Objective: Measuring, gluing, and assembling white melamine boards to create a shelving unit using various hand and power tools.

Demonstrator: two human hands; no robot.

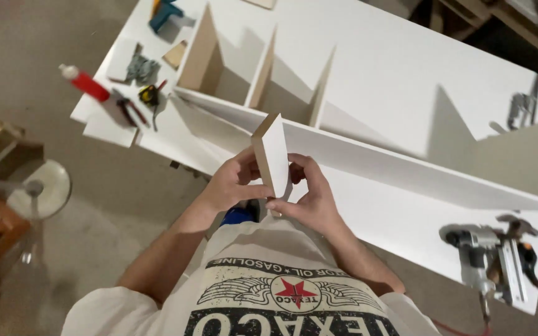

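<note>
- small white board [274,154]: a flat rectangular offcut with a white laminated face and a raw tan edge; held upright and slightly tilted, narrow edge toward the camera; pinched at its lower end between both hands; raised above the near edge of the white worktop [406,211], in front of the person's chest

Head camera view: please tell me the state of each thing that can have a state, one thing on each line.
Small white rectangular board: held upright in both hands, off the table.
Left hand: closed on the board.
Right hand: closed on the board.
Three white upright dividers: standing on the long white panel.
Red glue bottle: lying down, capped.
Grey nail gun: lying on the panel.
</note>
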